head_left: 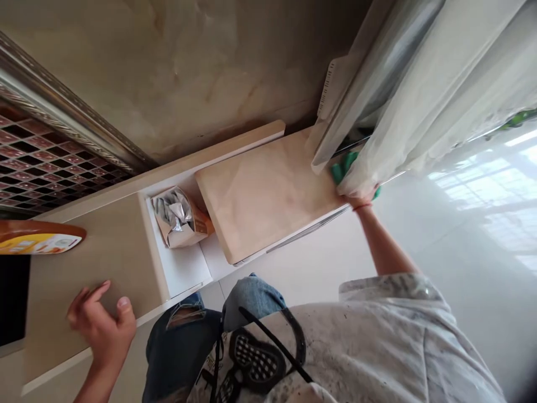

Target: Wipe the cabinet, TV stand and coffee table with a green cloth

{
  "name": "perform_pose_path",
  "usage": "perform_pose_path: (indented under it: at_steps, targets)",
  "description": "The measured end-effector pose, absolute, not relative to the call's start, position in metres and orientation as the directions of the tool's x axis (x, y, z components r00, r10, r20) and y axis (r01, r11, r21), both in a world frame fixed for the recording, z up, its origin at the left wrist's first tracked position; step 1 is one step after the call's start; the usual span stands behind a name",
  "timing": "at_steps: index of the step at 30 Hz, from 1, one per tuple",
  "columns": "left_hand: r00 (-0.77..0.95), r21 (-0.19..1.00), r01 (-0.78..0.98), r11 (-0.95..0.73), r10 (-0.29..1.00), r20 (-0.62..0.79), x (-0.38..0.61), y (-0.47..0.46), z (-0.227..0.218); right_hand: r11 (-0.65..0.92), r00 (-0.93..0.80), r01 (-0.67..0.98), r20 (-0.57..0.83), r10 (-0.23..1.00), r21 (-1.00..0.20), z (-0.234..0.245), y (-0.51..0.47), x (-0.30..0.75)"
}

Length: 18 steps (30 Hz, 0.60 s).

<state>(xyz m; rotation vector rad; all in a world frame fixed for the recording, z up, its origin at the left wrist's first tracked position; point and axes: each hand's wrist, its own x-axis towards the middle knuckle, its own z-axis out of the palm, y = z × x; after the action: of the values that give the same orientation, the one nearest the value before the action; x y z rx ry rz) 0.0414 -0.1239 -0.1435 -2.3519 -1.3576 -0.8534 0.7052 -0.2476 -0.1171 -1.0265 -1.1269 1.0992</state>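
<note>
My right hand (361, 198) reaches out to the far end of a pale marble ledge (268, 196). It is closed on a green cloth (343, 168) pressed against the ledge. A sheer white curtain (419, 101) covers most of the fingers, and a red band shows at the wrist. My left hand (103, 324) rests at the front edge of a beige cabinet top (96, 246) with its fingers spread, holding nothing.
A crumpled silver foil bag (178, 218) sits in a white recess between the cabinet top and the ledge. An orange-and-yellow container (37, 238) lies at the left edge. A mosaic-tiled wall (42, 162) is behind, and glossy white floor (461, 235) lies at the right.
</note>
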Motion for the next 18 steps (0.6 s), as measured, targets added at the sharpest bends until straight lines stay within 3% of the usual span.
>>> perform_pose_path:
  at_steps: [1, 3, 5, 6, 7, 9, 11, 13, 15, 17, 18]
  targets:
    - [0.367, 0.048, 0.867, -0.496, 0.701, 0.612, 0.043, -0.125, -0.143, 0.137, 0.134, -0.071, 0.126, 0.983, -0.988, -0.127, -0.245, 0.670]
    - [0.343, 0.066, 0.883, -0.466, 0.734, 0.586, 0.046, -0.126, -0.142, -0.019, 0.232, 0.258, 0.043, 0.972, -0.966, -0.144, -0.240, 0.586]
    - [0.332, 0.076, 0.892, -0.446, 0.760, 0.558, 0.046, -0.126, -0.141, -0.061, 0.125, 0.626, 0.023, 0.992, -0.777, -0.157, -0.233, 0.498]
    - [0.329, 0.081, 0.894, -0.442, 0.767, 0.551, 0.046, -0.125, -0.141, 0.033, -0.026, 0.748, 0.020, 0.999, -0.663, -0.162, -0.229, 0.460]
    - [0.328, 0.087, 0.892, -0.443, 0.768, 0.550, 0.045, -0.124, -0.141, 0.183, -0.215, 0.785, 0.017, 0.977, -0.592, -0.166, -0.225, 0.429]
    - [0.347, 0.084, 0.880, -0.467, 0.754, 0.558, 0.043, -0.123, -0.140, 0.432, -0.525, 0.657, 0.037, 0.850, -0.618, -0.176, -0.222, 0.401]
    - [0.386, 0.061, 0.859, -0.507, 0.722, 0.574, 0.041, -0.121, -0.138, 0.403, -0.564, 0.604, -0.012, 0.825, -0.688, -0.190, -0.228, 0.423]
    - [0.433, 0.028, 0.835, -0.550, 0.686, 0.585, 0.041, -0.119, -0.135, 0.097, -0.268, 0.746, -0.165, 0.949, -0.658, -0.208, -0.244, 0.489]
    - [0.459, 0.004, 0.824, -0.566, 0.673, 0.580, 0.041, -0.119, -0.132, -0.338, 0.242, 0.803, -0.251, 0.937, -0.491, -0.225, -0.267, 0.581]
    - [0.448, -0.005, 0.843, -0.538, 0.696, 0.562, 0.042, -0.120, -0.128, -0.683, 0.691, 0.645, -0.122, 0.713, -0.342, -0.240, -0.284, 0.677]
    - [0.430, 0.001, 0.856, -0.516, 0.714, 0.553, 0.043, -0.121, -0.126, -0.786, 0.829, 0.524, -0.016, 0.559, -0.329, -0.245, -0.289, 0.718]
